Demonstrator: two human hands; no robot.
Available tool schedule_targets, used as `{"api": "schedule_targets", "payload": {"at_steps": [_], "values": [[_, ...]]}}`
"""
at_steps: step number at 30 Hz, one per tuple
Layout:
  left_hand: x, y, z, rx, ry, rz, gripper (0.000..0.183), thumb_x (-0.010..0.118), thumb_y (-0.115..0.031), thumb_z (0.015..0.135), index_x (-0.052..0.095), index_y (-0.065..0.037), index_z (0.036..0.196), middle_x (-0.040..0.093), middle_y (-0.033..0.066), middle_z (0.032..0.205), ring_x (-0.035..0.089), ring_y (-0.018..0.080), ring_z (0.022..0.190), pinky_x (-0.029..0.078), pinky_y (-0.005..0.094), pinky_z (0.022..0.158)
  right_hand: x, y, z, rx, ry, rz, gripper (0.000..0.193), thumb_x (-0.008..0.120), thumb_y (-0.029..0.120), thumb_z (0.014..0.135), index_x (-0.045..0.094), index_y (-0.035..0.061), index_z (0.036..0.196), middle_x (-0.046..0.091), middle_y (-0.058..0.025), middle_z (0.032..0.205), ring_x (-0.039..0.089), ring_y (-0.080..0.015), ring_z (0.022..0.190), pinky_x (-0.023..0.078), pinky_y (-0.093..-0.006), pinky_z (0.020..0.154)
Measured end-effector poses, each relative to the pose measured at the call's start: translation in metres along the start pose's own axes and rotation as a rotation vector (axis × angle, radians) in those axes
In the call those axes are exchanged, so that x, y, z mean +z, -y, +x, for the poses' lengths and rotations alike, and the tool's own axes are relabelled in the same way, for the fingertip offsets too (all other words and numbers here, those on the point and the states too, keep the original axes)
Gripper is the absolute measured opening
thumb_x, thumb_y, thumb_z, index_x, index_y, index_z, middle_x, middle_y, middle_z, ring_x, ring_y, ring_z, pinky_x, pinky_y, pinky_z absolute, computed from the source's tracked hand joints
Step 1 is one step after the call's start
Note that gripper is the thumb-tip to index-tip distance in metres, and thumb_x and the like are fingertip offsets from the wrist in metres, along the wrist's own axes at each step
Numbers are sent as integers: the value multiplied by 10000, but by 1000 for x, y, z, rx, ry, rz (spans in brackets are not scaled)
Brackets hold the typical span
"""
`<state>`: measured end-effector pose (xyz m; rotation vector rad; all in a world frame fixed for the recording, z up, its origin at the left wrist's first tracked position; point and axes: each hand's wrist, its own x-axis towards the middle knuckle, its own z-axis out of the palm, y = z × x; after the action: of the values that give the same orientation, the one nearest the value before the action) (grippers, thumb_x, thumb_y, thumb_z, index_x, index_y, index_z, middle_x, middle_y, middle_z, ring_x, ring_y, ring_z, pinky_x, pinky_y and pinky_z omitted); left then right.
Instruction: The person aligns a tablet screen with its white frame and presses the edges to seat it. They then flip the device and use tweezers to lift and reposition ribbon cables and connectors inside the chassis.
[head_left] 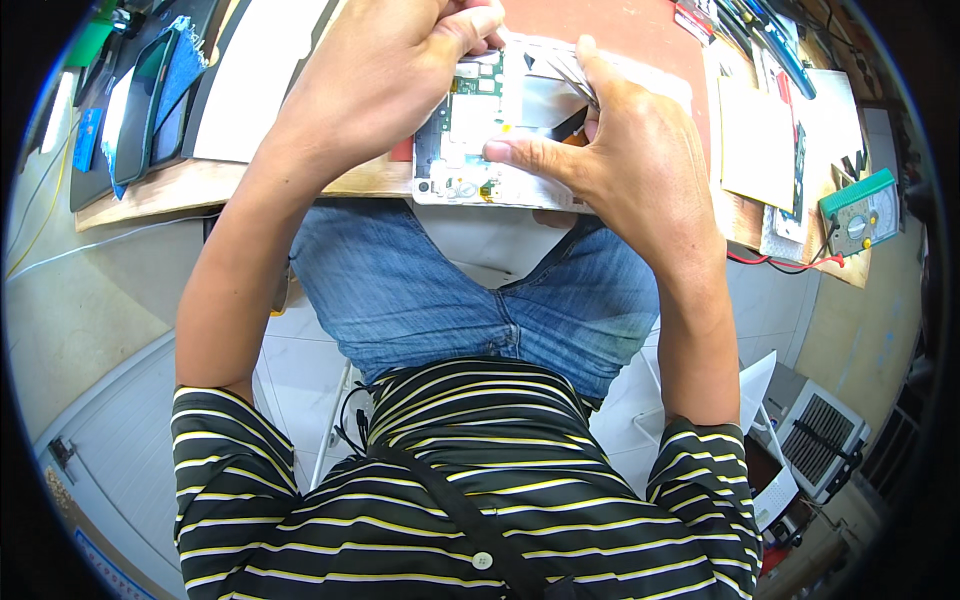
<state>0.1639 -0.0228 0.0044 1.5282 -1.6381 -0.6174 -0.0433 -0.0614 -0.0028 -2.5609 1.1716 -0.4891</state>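
Note:
An opened tablet-like device lies at the table's near edge, its green circuit board and small parts exposed within a pale frame. Over its upper left, my left hand has thumb and fingers pinched together; what they hold, if anything, is hidden. My right hand rests over the device's right part, thumb reaching left across it and index finger pointing away. Thin metal tweezers are tucked in this hand, their tips toward the upper left. A black and orange piece shows beneath it.
To the right lie a cream sheet, pens and tools, and a green-edged multimeter with red and black leads. At left are a white panel, a dark-framed phone or tablet and a blue cloth.

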Motion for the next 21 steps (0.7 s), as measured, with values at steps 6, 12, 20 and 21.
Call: {"api": "schedule_targets", "payload": {"at_steps": [6,12,20,21], "values": [[-7,-4,-1,-112,87,34,61,640,-41,980,644,19,991,691,195,923,709,329,879,545,397,769,-6,4,1,20,-8,28,888,970,449,718,654,-108,1333,584,-39,688,579,-136,642,485,-307,585],[14,13,-11,227,-57,18,87,716,-37,915,671,0,979,660,187,947,712,342,867,541,411,743,-12,0,15,194,55,429,457,869,212,889,727,-73,1217,625,-6,715,665,-85,629,528,-237,580],[7,22,-6,287,42,47,253,797,-140,880,713,-27,1089,689,203,1109,683,378,1035,541,440,858,-1,10,28,209,26,418,189,771,147,955,769,-41,978,716,-65,744,713,-104,641,568,-248,501],[4,23,-7,314,64,46,301,817,-158,868,708,-15,1108,688,207,1126,681,376,1059,543,433,875,-1,10,29,233,7,376,192,768,151,959,767,-41,965,719,-69,735,707,-100,633,566,-248,494]]}}
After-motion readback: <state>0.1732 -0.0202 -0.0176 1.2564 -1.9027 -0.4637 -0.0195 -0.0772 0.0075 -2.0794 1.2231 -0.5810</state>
